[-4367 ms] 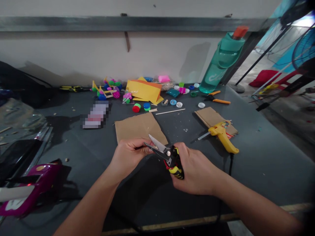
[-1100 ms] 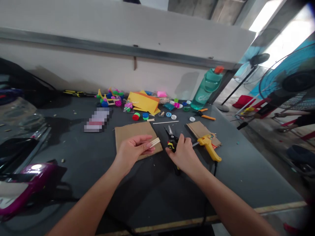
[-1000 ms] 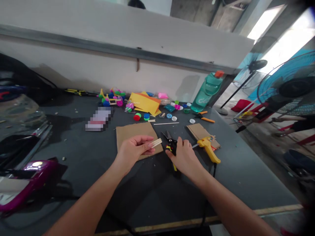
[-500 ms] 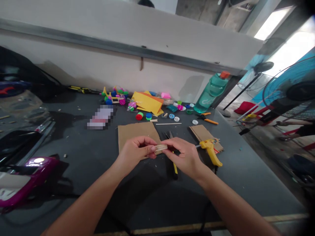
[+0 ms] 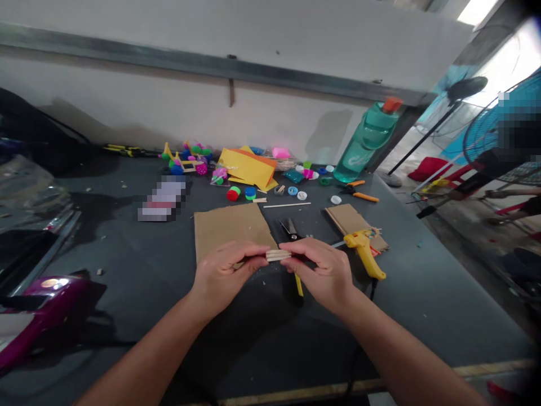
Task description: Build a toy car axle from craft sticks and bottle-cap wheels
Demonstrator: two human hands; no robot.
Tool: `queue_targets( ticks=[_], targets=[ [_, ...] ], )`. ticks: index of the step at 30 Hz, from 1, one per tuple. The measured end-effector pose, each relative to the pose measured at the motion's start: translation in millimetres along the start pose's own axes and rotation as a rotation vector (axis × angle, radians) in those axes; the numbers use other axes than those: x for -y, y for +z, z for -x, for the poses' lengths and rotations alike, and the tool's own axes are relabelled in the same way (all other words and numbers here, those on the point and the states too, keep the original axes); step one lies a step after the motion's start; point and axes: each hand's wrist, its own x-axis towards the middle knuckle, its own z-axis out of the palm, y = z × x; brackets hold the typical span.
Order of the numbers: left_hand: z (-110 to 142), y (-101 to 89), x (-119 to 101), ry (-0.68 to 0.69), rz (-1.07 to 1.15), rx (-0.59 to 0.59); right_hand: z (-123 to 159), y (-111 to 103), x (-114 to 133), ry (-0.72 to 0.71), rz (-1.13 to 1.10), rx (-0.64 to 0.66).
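A short bundle of pale wooden sticks lies level between my two hands, above the table. My left hand pinches its left end between thumb and fingers. At the other end, my right hand pinches it the same way. Beneath and behind the left hand is a flat cardboard square. Scissors rest on the table just behind the right hand, partly hidden by it. A yellow and black handle shows below that hand. The yellow glue gun lies right of it, against more cardboard.
Bottle caps, a thin stick, yellow paper and colourful small figures lie toward the wall. A green bottle stands near orange-handled pliers. At left is a magenta device. A fan stands beyond the table's right edge.
The stick bundle has turned from slightly tilted to nearly level, and more of it shows between my fingertips. Both hands still pinch it. The camera view has shifted slightly.
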Motion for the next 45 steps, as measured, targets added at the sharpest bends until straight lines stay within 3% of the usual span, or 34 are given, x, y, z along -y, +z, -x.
queue_targets(
  ticks=[14,21,24,28,32,36,40,43,45],
  targets=[
    [2,1.5,3,0.112,-0.062,0.018,1,1,-1,0.132,-0.122,0.024],
    [2,5.3,1,-0.139,0.105,-0.022,4,5,0,0.205,-0.166,0.106],
    [1,9.2,2,-0.249,0.256,-0.015,5,10,2,0.339,-0.286,0.102],
    [0,15.1,5,-0.193,0.316,0.143,4,17,5,0.52,-0.52,0.051],
    [2,21.6,6,-0.228,0.47,0.217,2,21,5,0.573,-0.569,0.063],
    [4,23.6,2,-0.375,0.655,0.184,4,25,5,0.549,-0.533,0.152],
    [0,16.6,5,-0.462,0.703,0.056,2,21,3,0.471,-0.406,0.244],
    [-4,10.1,13,-0.499,0.585,-0.059,-7,0,-6,0.441,-0.175,0.191],
    [-7,8.1,18,-0.504,0.515,-0.099,-13,-23,-16,0.455,0.121,0.177]
  ],
)
